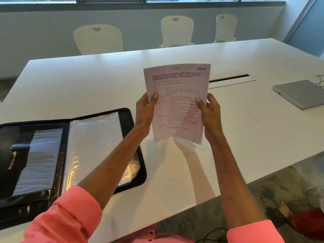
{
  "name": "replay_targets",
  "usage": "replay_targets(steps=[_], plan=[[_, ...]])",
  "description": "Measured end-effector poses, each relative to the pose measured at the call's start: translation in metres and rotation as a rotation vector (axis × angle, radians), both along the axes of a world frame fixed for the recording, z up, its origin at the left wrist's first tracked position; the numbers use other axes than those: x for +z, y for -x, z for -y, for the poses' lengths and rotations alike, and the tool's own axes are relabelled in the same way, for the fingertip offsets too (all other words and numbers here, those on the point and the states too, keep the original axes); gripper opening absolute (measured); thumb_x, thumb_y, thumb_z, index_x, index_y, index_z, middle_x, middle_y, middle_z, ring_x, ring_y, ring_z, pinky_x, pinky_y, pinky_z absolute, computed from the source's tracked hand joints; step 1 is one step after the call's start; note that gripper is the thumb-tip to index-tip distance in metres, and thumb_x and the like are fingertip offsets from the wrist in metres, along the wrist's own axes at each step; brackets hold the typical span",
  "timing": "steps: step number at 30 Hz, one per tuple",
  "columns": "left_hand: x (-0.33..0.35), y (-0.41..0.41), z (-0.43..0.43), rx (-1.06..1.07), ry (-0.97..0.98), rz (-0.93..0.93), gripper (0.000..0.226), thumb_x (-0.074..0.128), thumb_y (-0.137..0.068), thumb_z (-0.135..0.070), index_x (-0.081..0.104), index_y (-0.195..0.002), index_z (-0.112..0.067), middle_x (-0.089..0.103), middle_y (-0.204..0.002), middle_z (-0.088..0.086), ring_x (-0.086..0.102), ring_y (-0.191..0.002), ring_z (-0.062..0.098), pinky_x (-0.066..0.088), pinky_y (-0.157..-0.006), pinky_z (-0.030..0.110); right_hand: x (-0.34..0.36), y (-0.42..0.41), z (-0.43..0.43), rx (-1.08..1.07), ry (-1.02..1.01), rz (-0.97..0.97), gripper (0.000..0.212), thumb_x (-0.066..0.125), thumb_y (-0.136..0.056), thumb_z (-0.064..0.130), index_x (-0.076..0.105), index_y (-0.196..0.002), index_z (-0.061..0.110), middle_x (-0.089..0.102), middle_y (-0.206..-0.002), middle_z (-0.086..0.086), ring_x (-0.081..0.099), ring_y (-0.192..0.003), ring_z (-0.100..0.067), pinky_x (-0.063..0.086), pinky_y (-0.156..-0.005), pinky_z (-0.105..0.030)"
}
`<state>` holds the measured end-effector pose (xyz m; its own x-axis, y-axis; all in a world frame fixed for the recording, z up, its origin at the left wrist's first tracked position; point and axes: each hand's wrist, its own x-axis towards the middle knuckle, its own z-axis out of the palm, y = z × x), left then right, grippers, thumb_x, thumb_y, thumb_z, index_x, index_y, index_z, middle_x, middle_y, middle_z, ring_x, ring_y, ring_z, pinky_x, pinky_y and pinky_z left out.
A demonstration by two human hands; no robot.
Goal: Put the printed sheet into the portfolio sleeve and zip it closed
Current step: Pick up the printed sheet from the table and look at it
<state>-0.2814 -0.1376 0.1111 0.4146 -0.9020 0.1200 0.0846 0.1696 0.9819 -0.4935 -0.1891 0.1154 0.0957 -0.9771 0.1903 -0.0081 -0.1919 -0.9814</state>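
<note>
I hold the printed sheet (pixel 178 95) upright above the white table (pixel 87 81), printed side toward me. My left hand (pixel 146 109) grips its left edge and my right hand (pixel 209 109) grips its right edge, thumbs on the front. The black zip portfolio (pixel 135 134) lies open flat on the table to the left of the sheet. Its right half carries clear plastic sleeves (pixel 93 141), and its left half has a pocket with a pale insert. My left forearm crosses the portfolio's right corner.
A closed silver laptop (pixel 299 92) lies at the right with cables beside it. A cable slot (pixel 229 78) is cut in the table's middle. Three white chairs (pixel 98 39) stand along the far side. The table's near edge runs diagonally at lower right, with a bare foot (pixel 283 208) beyond it.
</note>
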Motion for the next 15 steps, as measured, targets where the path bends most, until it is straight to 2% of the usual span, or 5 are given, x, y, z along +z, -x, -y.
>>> replay_targets(steps=[3,7,11,13,15], plan=[[0.014,0.011,0.003,0.034,0.125,0.071,0.022,0.052,-0.116,-0.022,0.065,-0.132,-0.016,0.080,-0.110,-0.005,0.080,-0.097,0.019,0.065,-0.079,0.030,0.006,-0.005,0.001,-0.034,0.091,0.091,0.025,0.060,-0.113,0.022,0.069,-0.131,0.007,0.079,-0.119,-0.012,0.078,-0.101,-0.036,0.068,-0.086,-0.047],[0.020,0.017,0.005,0.022,0.215,0.119,0.023,0.051,-0.116,-0.020,0.061,-0.136,-0.017,0.076,-0.119,0.003,0.078,-0.105,0.028,0.068,-0.084,0.041,-0.003,-0.011,0.008,-0.068,0.113,0.182,0.021,0.064,-0.110,0.016,0.072,-0.127,0.007,0.079,-0.115,-0.011,0.078,-0.100,-0.033,0.069,-0.084,-0.045],[-0.006,0.017,-0.001,-0.015,0.104,0.153,0.030,0.052,-0.115,-0.018,0.060,-0.143,-0.009,0.074,-0.127,0.012,0.076,-0.112,0.031,0.067,-0.091,0.046,-0.039,-0.017,0.011,-0.090,0.010,0.180,0.019,0.069,-0.107,0.014,0.074,-0.121,0.003,0.080,-0.108,-0.005,0.077,-0.098,-0.025,0.066,-0.082,-0.047],[-0.020,0.019,-0.005,-0.045,0.032,0.164,0.034,0.052,-0.116,-0.020,0.058,-0.146,-0.007,0.073,-0.130,0.013,0.075,-0.114,0.030,0.066,-0.095,0.050,-0.060,-0.021,0.008,-0.085,-0.056,0.164,0.014,0.070,-0.107,0.017,0.077,-0.117,0.010,0.081,-0.107,-0.001,0.077,-0.100,-0.024,0.067,-0.089,-0.055],[-0.026,0.018,-0.005,-0.071,-0.005,0.169,0.036,0.050,-0.116,-0.023,0.058,-0.147,-0.008,0.073,-0.131,0.012,0.075,-0.116,0.030,0.066,-0.096,0.051,-0.072,-0.024,0.005,-0.071,-0.093,0.151,0.009,0.071,-0.107,0.022,0.079,-0.113,0.022,0.083,-0.105,0.009,0.078,-0.099,-0.016,0.068,-0.092,-0.051]])
